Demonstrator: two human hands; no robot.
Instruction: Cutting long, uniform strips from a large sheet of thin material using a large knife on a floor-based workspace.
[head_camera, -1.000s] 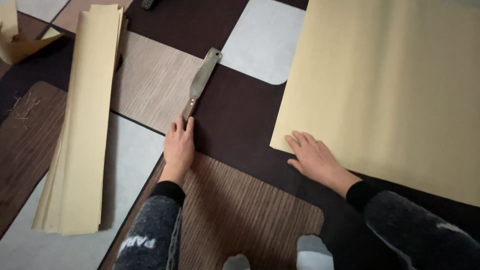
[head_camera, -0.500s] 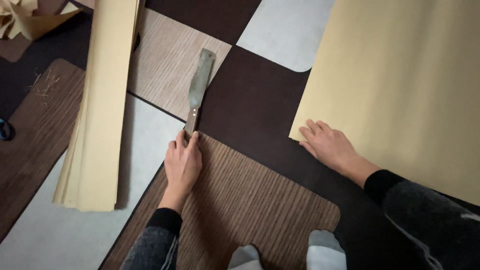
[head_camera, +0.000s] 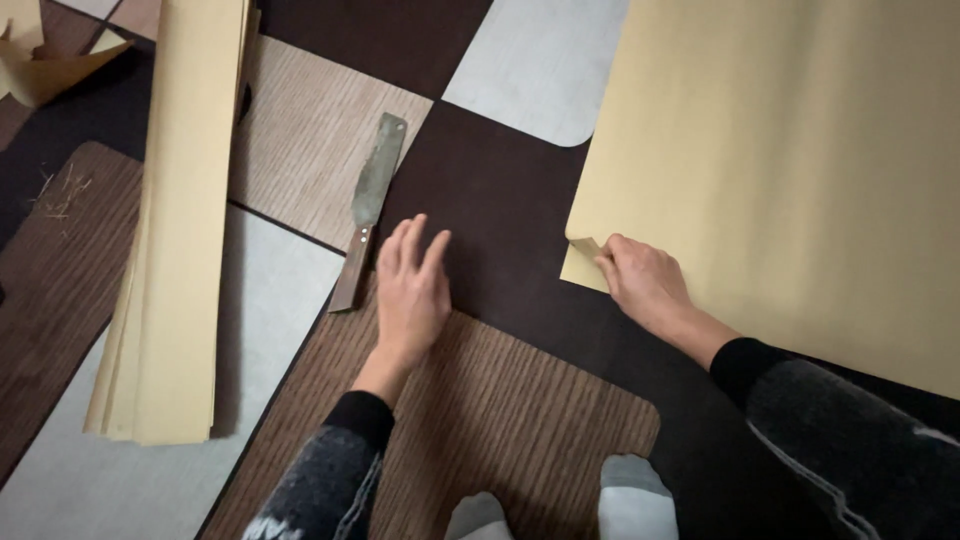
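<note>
With the flat-bladed knife (head_camera: 366, 210) lying untouched at eleven o'clock of the empty, spread left hand (head_camera: 411, 290), the right hand (head_camera: 643, 280) pinches up the near corner of the large tan paper sheet (head_camera: 790, 170), uncut so far, while folded strips (head_camera: 175, 230) already lie stacked at nine o'clock.

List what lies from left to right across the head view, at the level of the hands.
Paper stack → knife → left hand → right hand → big paper sheet.
</note>
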